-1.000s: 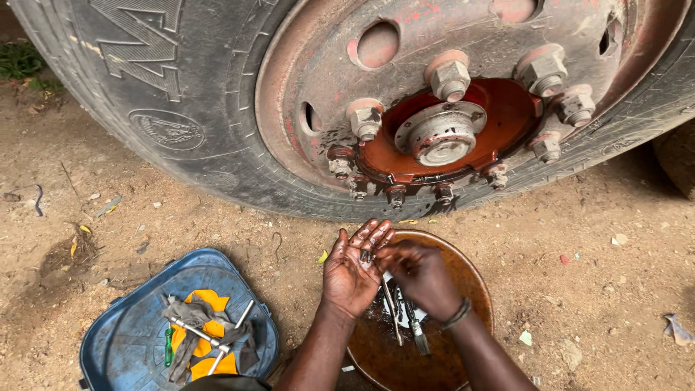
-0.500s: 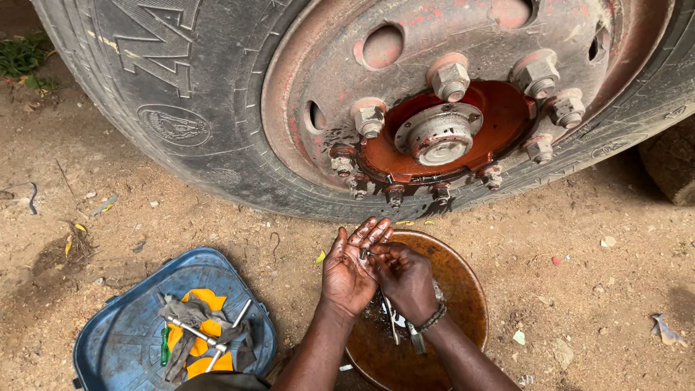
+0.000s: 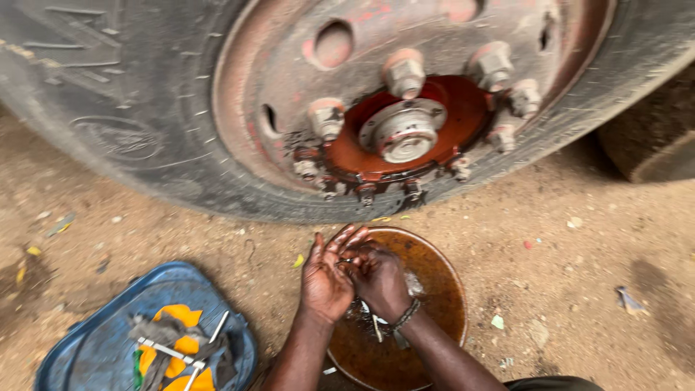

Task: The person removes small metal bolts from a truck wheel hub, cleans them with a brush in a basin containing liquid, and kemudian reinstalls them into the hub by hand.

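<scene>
Small part between the hands point(image 3: 350, 262) too tiny to identify, tyre point(image 3: 130, 108) cropped by frame edges

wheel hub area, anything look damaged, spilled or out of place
The wheel is caked in dirt, and dark grease clings under the red hub. The round bowl holds murky brown liquid, in which small metal parts lie. The left hand and right hand meet over it. Nothing looks spilled.

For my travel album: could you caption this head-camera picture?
Left hand and right hand rub together over a brown basin of liquid, below a truck wheel hub.
</scene>
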